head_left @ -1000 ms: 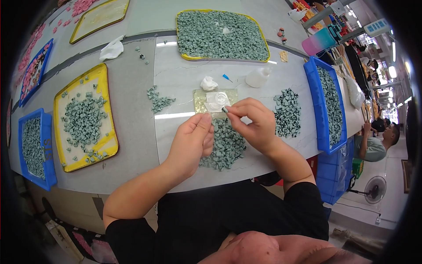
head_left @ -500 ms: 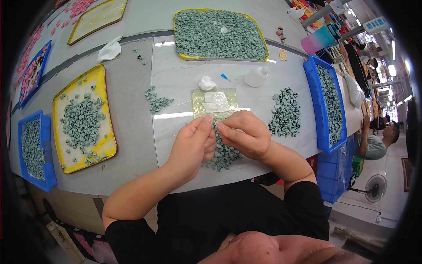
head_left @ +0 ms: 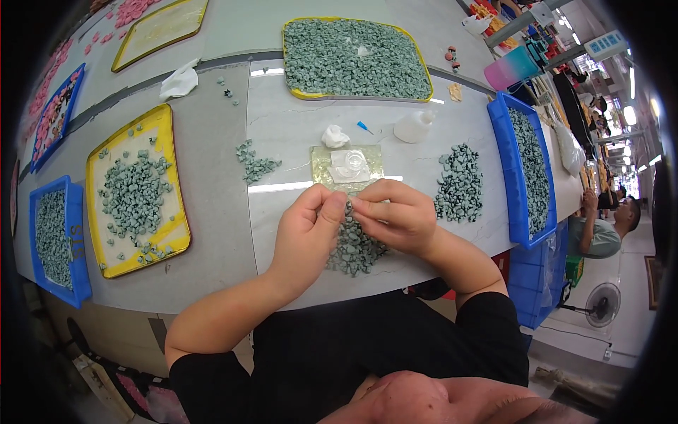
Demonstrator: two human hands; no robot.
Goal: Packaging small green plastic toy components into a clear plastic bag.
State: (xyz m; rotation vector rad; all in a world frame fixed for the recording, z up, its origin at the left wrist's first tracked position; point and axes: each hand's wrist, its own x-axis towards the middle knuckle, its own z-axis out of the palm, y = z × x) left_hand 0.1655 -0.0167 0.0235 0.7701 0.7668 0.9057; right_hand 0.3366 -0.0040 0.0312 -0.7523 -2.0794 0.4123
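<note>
My left hand (head_left: 308, 230) is closed, thumb pressed against the bent fingers. Opposite it, my right hand (head_left: 399, 215) pinches with thumb and forefinger. The fingertips of both nearly meet over a small grey-green piece, mostly hidden by the fingers. Just below lies a pile of small grey-green pieces (head_left: 355, 252), partly covered by my hands. Beyond my fingertips is a flat greenish pad (head_left: 320, 166) with a clear plastic square (head_left: 349, 167) on it. A crumpled white tissue (head_left: 335, 136), a blue nozzle tip (head_left: 364, 127) and a white squeeze bottle (head_left: 413, 127) lie behind the pad.
Loose grey-green piles lie left (head_left: 256, 164) and right (head_left: 460, 184) of the pad. Yellow-rimmed trays stand at the left (head_left: 182, 212) and back (head_left: 300, 94); blue crates at the far left (head_left: 79, 272) and right (head_left: 501, 169). Another person (head_left: 597, 230) is at far right.
My hands stay together at nearly the same spot, with the fingers shifting slightly. My right hand's lower fingers have loosened a little. The whole view has shifted slightly.
</note>
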